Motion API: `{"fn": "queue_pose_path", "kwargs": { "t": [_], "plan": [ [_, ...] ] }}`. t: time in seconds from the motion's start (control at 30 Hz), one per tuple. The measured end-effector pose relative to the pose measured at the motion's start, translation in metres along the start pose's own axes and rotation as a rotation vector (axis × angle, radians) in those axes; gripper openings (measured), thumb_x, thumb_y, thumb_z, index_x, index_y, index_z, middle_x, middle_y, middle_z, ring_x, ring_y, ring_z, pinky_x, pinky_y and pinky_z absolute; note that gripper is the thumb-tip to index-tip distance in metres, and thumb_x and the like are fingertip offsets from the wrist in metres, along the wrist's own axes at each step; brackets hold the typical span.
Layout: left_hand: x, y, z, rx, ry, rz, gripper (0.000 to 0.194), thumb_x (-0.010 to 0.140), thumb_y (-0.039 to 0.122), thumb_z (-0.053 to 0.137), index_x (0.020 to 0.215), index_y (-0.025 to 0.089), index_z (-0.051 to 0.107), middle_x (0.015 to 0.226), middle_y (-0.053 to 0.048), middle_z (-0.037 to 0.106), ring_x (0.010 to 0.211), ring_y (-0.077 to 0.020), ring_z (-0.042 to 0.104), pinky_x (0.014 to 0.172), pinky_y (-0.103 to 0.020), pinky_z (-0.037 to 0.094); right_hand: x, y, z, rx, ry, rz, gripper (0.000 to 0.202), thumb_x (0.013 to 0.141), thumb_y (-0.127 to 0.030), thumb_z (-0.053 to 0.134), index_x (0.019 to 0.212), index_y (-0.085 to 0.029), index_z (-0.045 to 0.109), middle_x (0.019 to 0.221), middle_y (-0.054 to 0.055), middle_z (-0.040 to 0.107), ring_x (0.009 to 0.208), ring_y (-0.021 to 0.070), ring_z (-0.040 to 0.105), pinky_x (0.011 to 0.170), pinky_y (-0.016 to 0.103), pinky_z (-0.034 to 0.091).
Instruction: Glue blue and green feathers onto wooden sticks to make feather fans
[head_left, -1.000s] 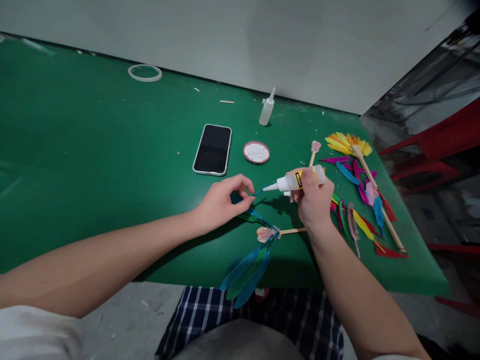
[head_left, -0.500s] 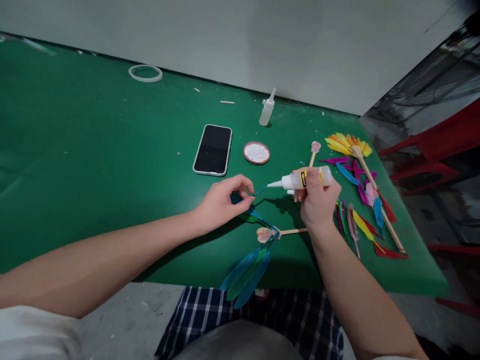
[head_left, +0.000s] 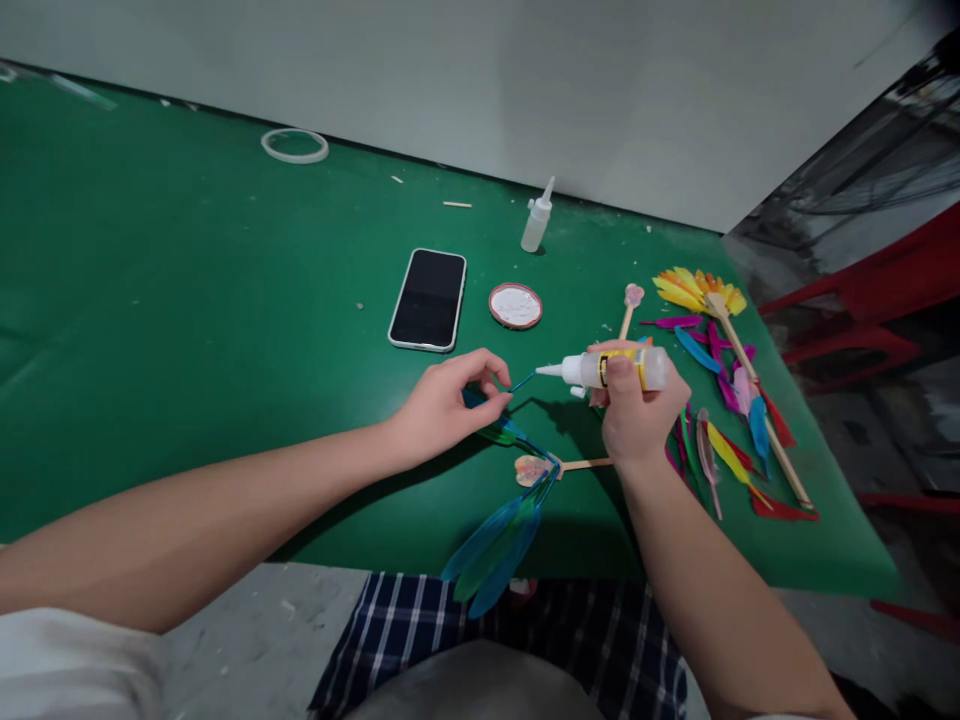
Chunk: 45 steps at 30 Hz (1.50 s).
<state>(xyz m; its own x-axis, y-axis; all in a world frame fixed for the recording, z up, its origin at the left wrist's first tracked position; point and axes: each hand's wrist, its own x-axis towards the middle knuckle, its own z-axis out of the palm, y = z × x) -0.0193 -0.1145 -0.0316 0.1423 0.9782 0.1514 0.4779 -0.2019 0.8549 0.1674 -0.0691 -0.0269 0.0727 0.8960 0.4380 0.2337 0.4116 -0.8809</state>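
Glue bottle [head_left: 615, 369]: small, clear plastic, with a yellow-and-black label and a long white nozzle, held level above the green table [head_left: 187, 300], nozzle pointing left. The right hand [head_left: 637, 405] wraps its fingers [head_left: 621, 368] closed round the bottle's body. Just left of the nozzle tip is the quill end of a blue feather [head_left: 517, 382], pinched between thumb and fingertips of the left hand [head_left: 450, 400], the other fingers curled loosely. Below the bottle lies a wooden stick [head_left: 585, 463] with blue and green feathers [head_left: 495, 545] fanned from its end over the table edge. Left and beyond the bottle lie a phone [head_left: 427, 298] and a round lid [head_left: 515, 305]; right of it, loose coloured feathers [head_left: 720, 400].
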Motion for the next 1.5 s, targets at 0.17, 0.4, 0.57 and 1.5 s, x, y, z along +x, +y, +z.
{"fn": "queue_pose_path", "kwargs": {
  "t": [0.17, 0.4, 0.57, 1.5],
  "plan": [
    [0.000, -0.001, 0.001, -0.003, 0.003, 0.005, 0.012, 0.075, 0.025, 0.055, 0.084, 0.018, 0.052, 0.071, 0.003, 0.059, 0.064, -0.0091, 0.057, 0.056, -0.019, 0.041, -0.004, -0.003, -0.002, -0.092, 0.001, -0.125, 0.024, 0.072, -0.044, 0.058, 0.076, -0.021, 0.063, 0.069, 0.003, 0.065, 0.060, 0.0174, 0.061, 0.054, 0.031, 0.048],
    [0.001, -0.001, 0.001, -0.003, 0.009, 0.015, 0.011, 0.075, 0.023, 0.055, 0.084, 0.018, 0.052, 0.070, 0.003, 0.058, 0.064, -0.0082, 0.056, 0.055, -0.018, 0.040, -0.006, -0.006, -0.005, -0.182, -0.060, -0.275, 0.020, 0.073, -0.039, 0.060, 0.078, -0.021, 0.064, 0.074, 0.003, 0.068, 0.064, 0.0175, 0.063, 0.060, 0.031, 0.050],
    [0.002, 0.001, 0.000, 0.015, 0.011, 0.024, 0.010, 0.075, 0.022, 0.056, 0.084, 0.018, 0.052, 0.070, 0.004, 0.058, 0.063, -0.0076, 0.056, 0.052, -0.017, 0.038, -0.008, -0.009, -0.003, -0.225, -0.125, -0.402, 0.015, 0.073, -0.035, 0.061, 0.079, -0.022, 0.063, 0.076, 0.003, 0.068, 0.068, 0.0164, 0.063, 0.061, 0.029, 0.050],
    [0.002, -0.001, 0.000, 0.001, 0.012, 0.036, 0.011, 0.074, 0.022, 0.057, 0.083, 0.017, 0.053, 0.068, 0.004, 0.058, 0.060, -0.0067, 0.053, 0.048, -0.015, 0.036, -0.009, -0.011, 0.000, -0.200, -0.178, -0.449, 0.020, 0.071, -0.039, 0.062, 0.079, -0.021, 0.063, 0.075, 0.002, 0.068, 0.065, 0.0162, 0.064, 0.057, 0.028, 0.051]
  ]
}}
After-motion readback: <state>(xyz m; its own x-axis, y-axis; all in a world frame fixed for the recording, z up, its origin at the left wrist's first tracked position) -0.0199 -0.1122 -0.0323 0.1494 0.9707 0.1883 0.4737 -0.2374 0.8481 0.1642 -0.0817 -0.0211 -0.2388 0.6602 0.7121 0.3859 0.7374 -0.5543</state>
